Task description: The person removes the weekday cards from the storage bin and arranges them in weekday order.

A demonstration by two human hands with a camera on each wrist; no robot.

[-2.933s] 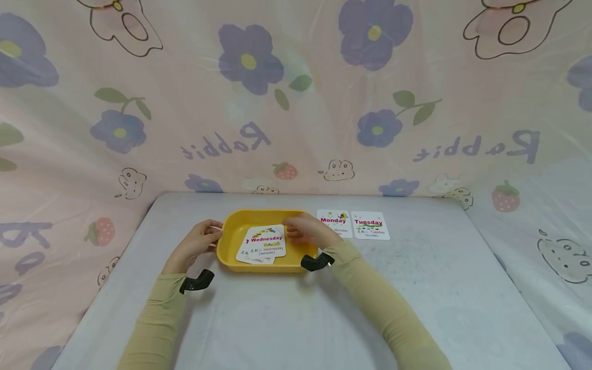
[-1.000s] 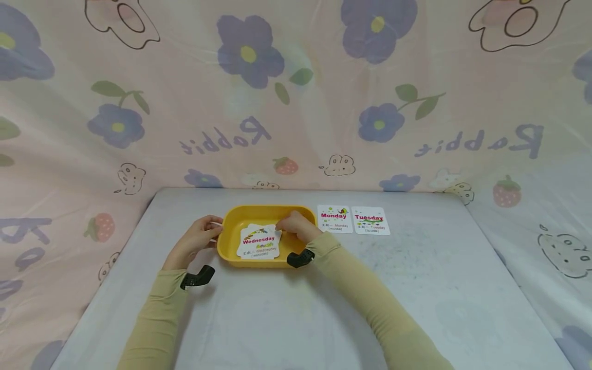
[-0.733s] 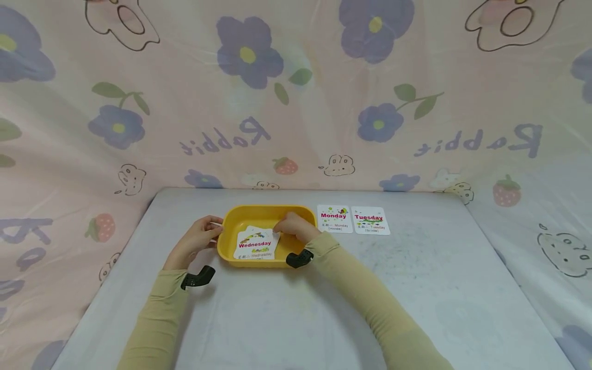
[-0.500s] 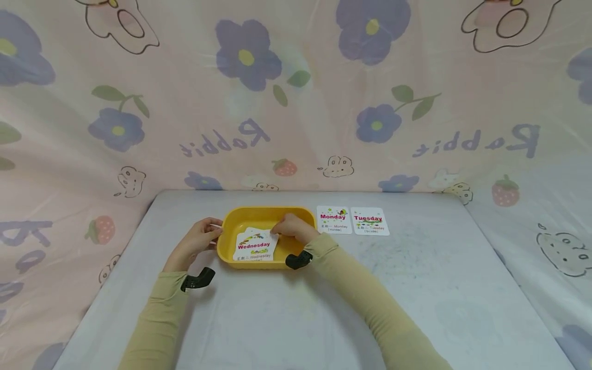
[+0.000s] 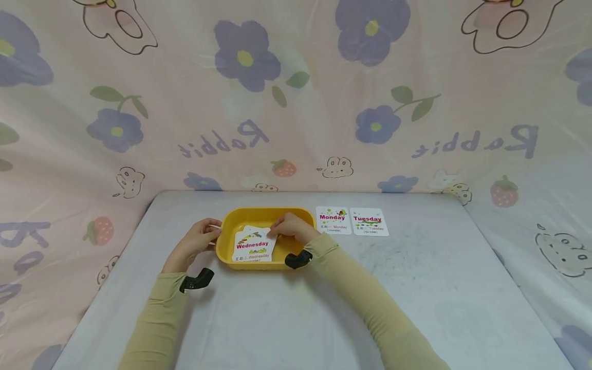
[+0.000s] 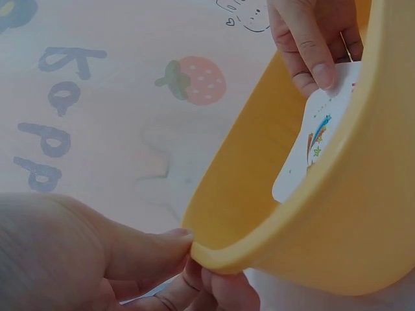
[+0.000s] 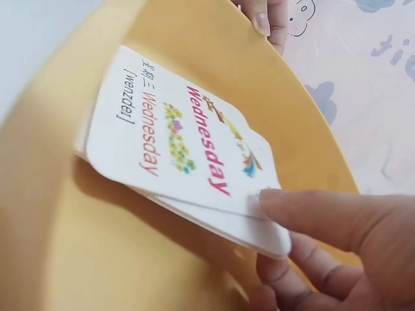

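Observation:
A yellow tray stands on the table, with a small stack of white cards inside. Uppermost is the Wednesday card, printed in pink and red. My left hand pinches the tray's left rim between thumb and fingers, as the left wrist view shows up close. Reaching over the tray's right side, my right hand pinches the stack at its upper right corner, thumb on top and fingers beneath. In the right wrist view, the edges of other cards show under the Wednesday card; their faces are hidden.
The Monday card and the Tuesday card lie side by side, face up, just right of the tray. A white cloth covers the table. Behind it hangs a patterned curtain with flowers and rabbits.
My right hand has moved left within the tray to the cards' corner and now grips it. The cards have shifted slightly left. My left hand stays on the rim.

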